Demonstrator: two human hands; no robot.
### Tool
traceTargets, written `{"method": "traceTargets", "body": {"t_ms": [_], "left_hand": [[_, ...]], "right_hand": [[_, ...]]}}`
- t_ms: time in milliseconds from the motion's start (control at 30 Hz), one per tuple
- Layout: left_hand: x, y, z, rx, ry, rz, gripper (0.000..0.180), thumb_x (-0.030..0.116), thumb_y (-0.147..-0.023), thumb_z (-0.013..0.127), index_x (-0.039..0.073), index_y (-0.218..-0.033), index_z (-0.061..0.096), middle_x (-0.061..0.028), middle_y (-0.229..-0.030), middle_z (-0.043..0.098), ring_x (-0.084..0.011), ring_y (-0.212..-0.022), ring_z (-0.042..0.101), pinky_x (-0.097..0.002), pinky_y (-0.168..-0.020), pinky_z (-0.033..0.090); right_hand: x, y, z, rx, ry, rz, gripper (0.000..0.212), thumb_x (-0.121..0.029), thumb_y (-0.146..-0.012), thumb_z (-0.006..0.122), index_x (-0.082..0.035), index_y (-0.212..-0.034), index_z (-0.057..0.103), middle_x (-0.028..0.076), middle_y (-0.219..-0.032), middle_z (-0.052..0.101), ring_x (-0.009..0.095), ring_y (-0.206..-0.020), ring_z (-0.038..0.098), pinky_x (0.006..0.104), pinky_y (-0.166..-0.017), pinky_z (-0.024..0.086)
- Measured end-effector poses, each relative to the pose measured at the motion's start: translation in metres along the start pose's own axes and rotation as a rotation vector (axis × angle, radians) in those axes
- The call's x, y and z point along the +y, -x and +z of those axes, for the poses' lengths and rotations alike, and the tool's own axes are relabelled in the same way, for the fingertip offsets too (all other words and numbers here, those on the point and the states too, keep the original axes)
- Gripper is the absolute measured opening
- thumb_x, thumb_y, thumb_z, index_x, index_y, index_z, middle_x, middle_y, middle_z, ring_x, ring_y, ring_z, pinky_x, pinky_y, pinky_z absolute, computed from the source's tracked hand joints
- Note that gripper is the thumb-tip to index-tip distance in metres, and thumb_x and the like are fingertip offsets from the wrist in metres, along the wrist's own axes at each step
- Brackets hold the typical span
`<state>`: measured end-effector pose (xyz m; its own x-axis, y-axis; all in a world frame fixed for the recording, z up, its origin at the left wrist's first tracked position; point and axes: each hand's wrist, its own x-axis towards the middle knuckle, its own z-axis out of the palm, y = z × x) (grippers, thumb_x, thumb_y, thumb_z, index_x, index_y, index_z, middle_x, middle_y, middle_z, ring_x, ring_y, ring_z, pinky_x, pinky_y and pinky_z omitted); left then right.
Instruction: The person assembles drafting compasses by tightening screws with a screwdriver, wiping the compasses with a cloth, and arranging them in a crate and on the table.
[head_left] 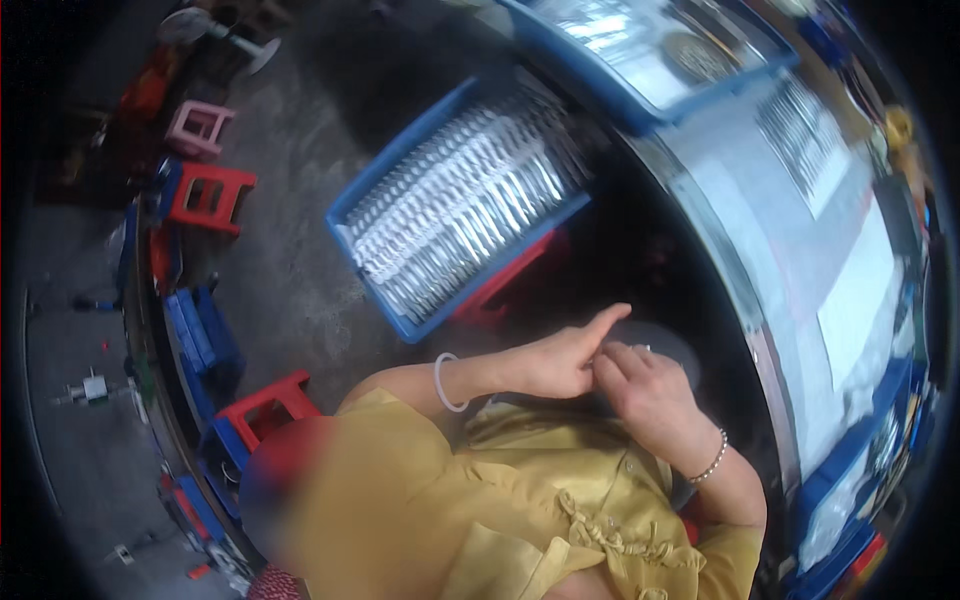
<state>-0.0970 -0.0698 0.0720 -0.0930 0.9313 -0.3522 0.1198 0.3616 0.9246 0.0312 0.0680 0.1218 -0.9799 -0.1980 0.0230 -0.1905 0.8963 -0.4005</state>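
Note:
My left hand (560,362), with a pale bangle at its wrist, is held in front of my body. At least one of its fingers stretches out away from me, and the rest are partly hidden behind my right hand. My right hand (650,392), with a beaded bracelet, meets it from the right. Its fingers are curled in a pinch against the left hand. Whatever lies between the fingertips, if anything, is hidden. Just beyond my hands is a blue crate (400,325) filled with rows of shiny metal pieces (470,205), blurred.
A workbench (735,190) curves along my right, bearing a blue tray (640,115) with bagged items, white sheets (858,300) and a row of metal pieces (800,135). Red stools (212,197) (268,408) and a pink stool (200,128) stand on the left. A fan (205,28) stands farther off.

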Motion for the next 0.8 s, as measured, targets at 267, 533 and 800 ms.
{"method": "traceTargets", "body": {"t_ms": [267, 533, 800], "left_hand": [[-0.011, 0.037, -0.063, -0.093, 0.083, 0.048, 0.086, 0.005, -0.081, 0.064, 0.005, -0.15, 0.013, -0.0233, -0.124, 0.056, -0.0347, -0.116, 0.056, -0.0398, -0.097, 0.044], [-0.074, 0.052, -0.088, 1.112, 0.267, 0.325, 0.08, 0.006, -0.081, 0.069, 0.002, -0.147, 0.025, -0.0129, -0.143, 0.035, -0.0236, -0.12, 0.047, -0.037, -0.1, 0.04], [-0.113, 0.036, -0.054, 1.246, -0.014, 0.316, 0.054, -0.005, -0.079, 0.065, 0.001, -0.13, 0.047, -0.0156, -0.126, 0.048, -0.0211, -0.095, 0.062, -0.0315, -0.084, 0.051]], "right_hand": [[-0.002, -0.078, 0.003, -0.109, -0.196, -0.201, 0.02, -0.005, -0.074, 0.061, -0.004, -0.094, 0.058, 0.01, -0.081, 0.056, 0.027, -0.072, 0.061, 0.0379, -0.059, 0.05], [0.033, -0.183, 0.005, 0.122, -0.372, -0.033, 0.019, 0.002, -0.078, 0.062, -0.001, -0.096, 0.061, 0.016, -0.081, 0.061, 0.033, -0.074, 0.062, 0.0383, -0.063, 0.049], [0.07, -0.338, 0.071, 0.137, -0.51, 0.322, 0.023, -0.007, -0.072, 0.061, 0.003, -0.092, 0.069, 0.022, -0.084, 0.068, 0.032, -0.082, 0.068, 0.037, -0.076, 0.051]]}}
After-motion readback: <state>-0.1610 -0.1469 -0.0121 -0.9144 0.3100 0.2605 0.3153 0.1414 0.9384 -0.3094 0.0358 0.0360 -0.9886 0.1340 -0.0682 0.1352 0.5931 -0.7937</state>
